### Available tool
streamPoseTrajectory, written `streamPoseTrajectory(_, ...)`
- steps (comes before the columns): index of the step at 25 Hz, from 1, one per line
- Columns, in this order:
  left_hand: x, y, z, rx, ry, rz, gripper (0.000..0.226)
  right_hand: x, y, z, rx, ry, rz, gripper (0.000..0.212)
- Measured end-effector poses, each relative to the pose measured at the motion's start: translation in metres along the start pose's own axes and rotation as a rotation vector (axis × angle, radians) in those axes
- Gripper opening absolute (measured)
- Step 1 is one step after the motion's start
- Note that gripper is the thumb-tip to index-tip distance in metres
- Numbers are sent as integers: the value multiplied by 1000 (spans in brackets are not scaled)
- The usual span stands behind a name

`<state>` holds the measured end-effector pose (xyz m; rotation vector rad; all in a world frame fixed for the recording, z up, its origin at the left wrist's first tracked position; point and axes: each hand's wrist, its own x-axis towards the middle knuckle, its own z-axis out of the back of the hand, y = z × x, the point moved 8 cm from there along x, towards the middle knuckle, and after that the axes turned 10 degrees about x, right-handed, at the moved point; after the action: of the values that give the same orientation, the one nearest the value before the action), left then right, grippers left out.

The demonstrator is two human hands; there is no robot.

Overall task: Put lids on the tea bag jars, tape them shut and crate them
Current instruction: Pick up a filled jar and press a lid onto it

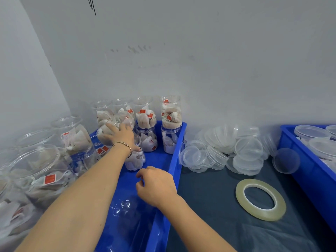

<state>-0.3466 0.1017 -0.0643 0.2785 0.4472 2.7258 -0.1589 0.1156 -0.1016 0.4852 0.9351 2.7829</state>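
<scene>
While several clear plastic jars of tea bags (pixel 171 113) already stand stacked two high along the far end of the blue crate (pixel 177 157), most of the crate floor is bare, so by my reading the crating is only partly done. The left hand (pixel 121 135) reaches in and grips a tilted jar (pixel 112 128) among the stack, fingers curled over its side; whether it is being set down or lifted out cannot be told. The right hand (pixel 156 184) hovers low over the crate's middle, fingers loosely curled and holding nothing. A bracelet (pixel 125 145) circles the left wrist.

To the left of the crate, more jars (pixel 72 135) wait with open mouths, so lidding and taping seem to remain for them. On the dark table (pixel 209 197), a heap of shallow translucent lids (pixel 223 151) lies to the right of the crate, and a flat ring of clear, yellowish tape (pixel 260 199) lies nearer. A second blue crate (pixel 312 180) at the right edge holds more lids.

The jars are smooth, rigid-looking, see-through cylinders; the tea bags are soft, off-white pouches with red tags.
</scene>
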Motion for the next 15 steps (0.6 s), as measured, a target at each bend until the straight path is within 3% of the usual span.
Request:
streamPoseTrajectory(4, 7, 5, 2, 59, -13, 14, 100, -1, 1, 1, 15, 4, -5, 33)
streamPoseTrajectory(8, 15, 17, 6, 105, -45, -24, 45, -1, 0, 1, 21, 18, -19, 34)
streamPoseTrajectory(10, 12, 20, 15, 134, -127, -23, 32, -1, 0, 2, 35, 12, -32, 34)
streamPoseTrajectory(12, 4, 19, 30, -44, -284, -9, 28, -1, 0, 7, 93, -31, -44, 34)
streamPoseTrajectory(15, -25, 22, 66, -624, -568, 14, 20, -5, -5, 23, 365, -151, -50, 32)
